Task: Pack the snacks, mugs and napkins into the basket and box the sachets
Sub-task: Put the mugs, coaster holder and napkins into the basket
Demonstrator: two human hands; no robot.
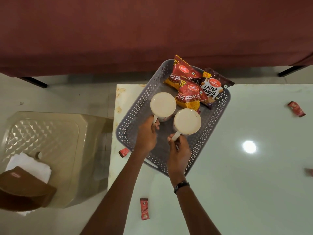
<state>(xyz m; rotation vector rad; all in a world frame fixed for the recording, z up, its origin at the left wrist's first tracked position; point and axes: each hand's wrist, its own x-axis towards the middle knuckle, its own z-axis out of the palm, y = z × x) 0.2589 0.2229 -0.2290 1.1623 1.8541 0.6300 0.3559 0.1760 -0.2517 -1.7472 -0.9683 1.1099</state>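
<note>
A grey perforated basket (pixel 213 126) sits on the white table (pixel 245 175). Inside it at the far end lie two red Aloo Bhujia packets (pixel 183 74) (pixel 189 96) and a dark Salted Peanuts packet (pixel 212 89). My left hand (pixel 147 134) grips the handle of a white mug (pixel 163 104) over the basket's left side. My right hand (pixel 179 150) grips the handle of a second white mug (pixel 187 121) beside it. Red sachets lie on the table: one near me (pixel 144 208), one by the basket's left edge (pixel 124 152), one at far right (pixel 296 109).
A beige plastic stool (pixel 50 141) stands left of the table with white napkins (pixel 32 164) and a brown box (pixel 22 189) on it. A maroon cloth-covered surface (pixel 152 31) fills the far side. Another red item shows at the right frame edge (pixel 309 172).
</note>
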